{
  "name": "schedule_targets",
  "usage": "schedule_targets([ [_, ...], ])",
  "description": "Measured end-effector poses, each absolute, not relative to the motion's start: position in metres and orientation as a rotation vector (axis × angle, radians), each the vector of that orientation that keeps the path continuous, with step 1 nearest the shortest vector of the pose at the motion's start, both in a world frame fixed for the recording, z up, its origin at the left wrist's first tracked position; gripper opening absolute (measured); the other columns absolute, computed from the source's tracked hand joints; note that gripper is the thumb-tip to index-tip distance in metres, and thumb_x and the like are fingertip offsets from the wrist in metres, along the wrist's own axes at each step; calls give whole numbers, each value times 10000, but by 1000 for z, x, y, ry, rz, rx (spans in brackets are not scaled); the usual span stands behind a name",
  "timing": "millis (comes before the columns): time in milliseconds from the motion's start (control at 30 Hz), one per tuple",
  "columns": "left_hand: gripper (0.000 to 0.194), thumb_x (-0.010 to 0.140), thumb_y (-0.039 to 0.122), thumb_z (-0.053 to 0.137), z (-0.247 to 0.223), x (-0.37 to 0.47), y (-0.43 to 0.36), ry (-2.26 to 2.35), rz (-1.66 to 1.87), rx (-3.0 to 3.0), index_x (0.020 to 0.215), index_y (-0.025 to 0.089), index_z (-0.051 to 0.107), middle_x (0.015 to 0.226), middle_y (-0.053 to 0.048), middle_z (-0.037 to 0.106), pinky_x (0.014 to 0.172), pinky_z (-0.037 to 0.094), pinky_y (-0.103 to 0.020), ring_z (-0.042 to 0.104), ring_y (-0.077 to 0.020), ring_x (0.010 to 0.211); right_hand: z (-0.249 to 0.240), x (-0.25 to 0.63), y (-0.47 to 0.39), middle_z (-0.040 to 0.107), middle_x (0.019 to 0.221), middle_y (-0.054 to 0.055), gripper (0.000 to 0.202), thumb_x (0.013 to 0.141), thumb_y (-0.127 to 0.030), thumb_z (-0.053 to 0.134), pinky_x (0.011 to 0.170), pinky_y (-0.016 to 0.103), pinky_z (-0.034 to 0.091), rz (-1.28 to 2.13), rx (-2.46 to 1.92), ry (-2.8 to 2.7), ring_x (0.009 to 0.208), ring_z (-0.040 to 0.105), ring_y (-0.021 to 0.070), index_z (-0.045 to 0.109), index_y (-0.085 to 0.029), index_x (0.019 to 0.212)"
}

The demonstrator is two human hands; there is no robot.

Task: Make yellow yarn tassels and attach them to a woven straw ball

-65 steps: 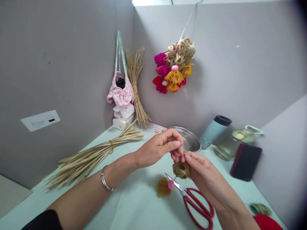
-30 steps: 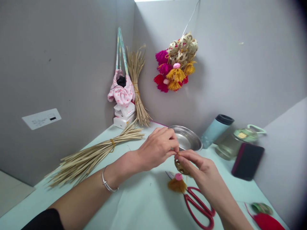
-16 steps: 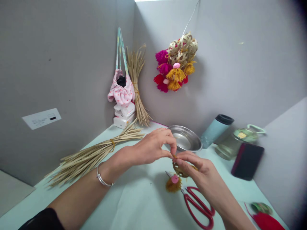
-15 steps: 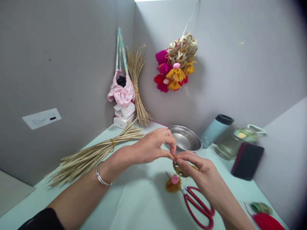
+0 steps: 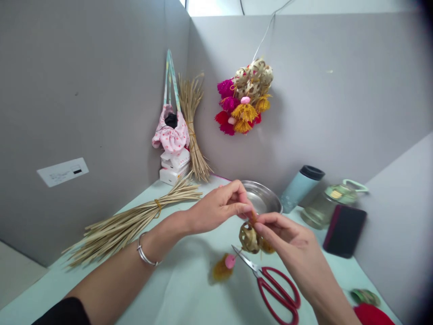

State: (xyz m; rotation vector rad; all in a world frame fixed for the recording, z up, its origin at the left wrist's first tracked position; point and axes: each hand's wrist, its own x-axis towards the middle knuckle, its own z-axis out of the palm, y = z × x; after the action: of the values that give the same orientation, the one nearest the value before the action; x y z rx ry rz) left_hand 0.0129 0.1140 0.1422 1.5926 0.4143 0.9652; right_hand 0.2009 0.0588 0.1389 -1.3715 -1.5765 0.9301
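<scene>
A small woven ball (image 5: 249, 237) hangs beneath my fingertips in mid-air. From it dangles a pink bead (image 5: 230, 261) with a mustard-yellow yarn tassel (image 5: 221, 269), swung out to the left. My left hand (image 5: 227, 203) pinches a mustard yarn loop (image 5: 252, 217) at the ball's top. Thumb and index of my right hand (image 5: 287, 237) close on the same yarn from the other side. Behind the ball, another mustard tuft (image 5: 266, 246) partly shows. Red-handled scissors (image 5: 275, 289) lie on the table below, their blades spread slightly, pointing up-left.
Left lies a tied straw bundle (image 5: 131, 221); another straw bundle (image 5: 194, 131) leans in the corner beside tissue packs (image 5: 174, 174). A steel bowl (image 5: 267, 198), blue tumbler (image 5: 302, 187), green jug (image 5: 333, 203) and dark phone (image 5: 345, 231) stand at the back right. Finished woven balls (image 5: 253, 79) hang above.
The ball has come into fuller view below the fingers, and the bead with its tassel has swung left. Both hands keep their pinch on the yarn. The camera view has tilted up slightly.
</scene>
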Motion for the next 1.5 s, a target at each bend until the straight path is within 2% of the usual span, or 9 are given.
schedule_targets([
  [200,228,895,327,557,156,20,114,399,955,1556,835,176,397,823,-38,643,769,501,-323,627,-121,776,147,200,55,646,885,4,193,844,-423,634,726,280,434,779,-1293,-1628,831,582,193,653,-242,780],
  [300,284,862,352,608,163,23,116,343,931,1507,827,178,386,810,-37,641,720,520,-320,632,-132,762,152,203,52,626,850,4,201,838,-413,633,753,278,429,669,-1281,-1661,825,577,196,641,-238,740],
  [433,316,818,351,668,171,26,117,324,874,1426,824,174,407,788,-34,638,665,517,-284,634,-135,755,161,207,44,615,765,-6,208,848,-417,606,662,248,442,621,-1297,-1692,726,574,179,639,-237,750],
  [633,318,789,342,701,189,26,110,341,717,1327,804,175,431,754,-29,635,547,428,-197,630,-121,697,167,211,36,615,742,-20,218,863,-412,576,619,214,439,502,-1283,-1731,685,564,157,621,-239,738],
  [733,279,813,369,672,198,26,107,346,621,1334,831,173,474,679,-12,622,494,339,-171,545,-65,570,169,212,33,633,764,-23,218,866,-412,576,657,208,448,525,-1268,-1742,715,590,157,621,-242,737],
  [900,376,662,268,806,211,27,117,384,325,1651,936,194,560,808,6,625,551,405,-197,570,-86,679,172,211,29,647,774,-16,229,864,-410,575,663,201,460,545,-1232,-1704,727,608,160,623,-237,722],
  [1067,257,704,222,746,236,27,130,405,189,1818,905,193,590,742,27,607,643,468,-248,572,-93,657,170,214,30,649,773,-16,242,856,-449,575,650,200,459,514,-1289,-1652,710,595,158,622,-236,749],
  [1233,183,730,196,689,289,27,145,402,325,1930,896,181,614,772,2,635,672,462,-256,570,-88,653,169,220,32,624,725,-17,310,868,-538,515,593,190,471,527,-1395,-1638,681,585,158,627,-251,828],
  [1500,136,729,137,667,386,24,215,753,928,2240,863,128,641,793,-52,627,791,453,-334,605,-138,761,168,224,41,544,671,-17,329,855,-545,508,515,189,441,645,-1420,-1647,632,543,153,607,-250,751],
])
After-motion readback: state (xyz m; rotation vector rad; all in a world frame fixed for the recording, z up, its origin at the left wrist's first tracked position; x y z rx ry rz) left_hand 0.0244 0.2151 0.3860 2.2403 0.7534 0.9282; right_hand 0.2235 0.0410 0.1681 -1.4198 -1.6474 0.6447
